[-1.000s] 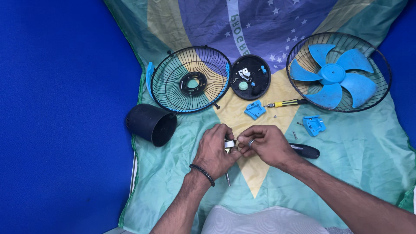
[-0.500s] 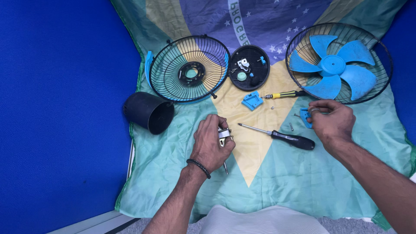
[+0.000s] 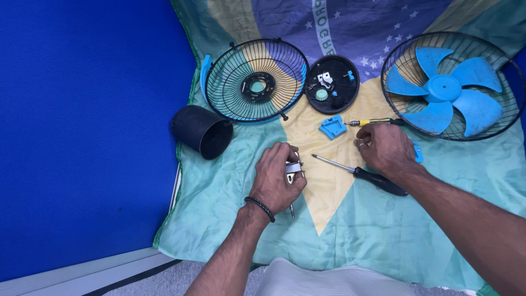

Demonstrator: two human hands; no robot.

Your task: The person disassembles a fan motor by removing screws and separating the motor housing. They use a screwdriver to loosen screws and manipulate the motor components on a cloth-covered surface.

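Observation:
My left hand (image 3: 278,180) is closed around a small silver metal part (image 3: 293,168), held just above the cloth, with a thin metal pin sticking out below the hand. My right hand (image 3: 383,148) lies palm down on the cloth with its fingers curled. Its fingertips are next to a yellow-handled screwdriver (image 3: 372,121). Whether it holds anything is hidden. A black-handled screwdriver (image 3: 367,176) lies just below the right hand, between the two hands. A small blue plastic piece (image 3: 332,127) sits left of the right hand's fingers. Another blue piece (image 3: 418,153) peeks out behind the right hand.
A green, yellow and blue cloth (image 3: 350,241) covers the blue floor. On it lie a wire fan guard (image 3: 256,80), a second guard with blue fan blades (image 3: 450,86), a round black cover holding small parts (image 3: 332,84), and a black cup (image 3: 201,131) tipped on its side.
My hands separated. The right hand reached right to the blue piece, then came back left beside the yellow-handled screwdriver. The left hand stayed put with the metal part.

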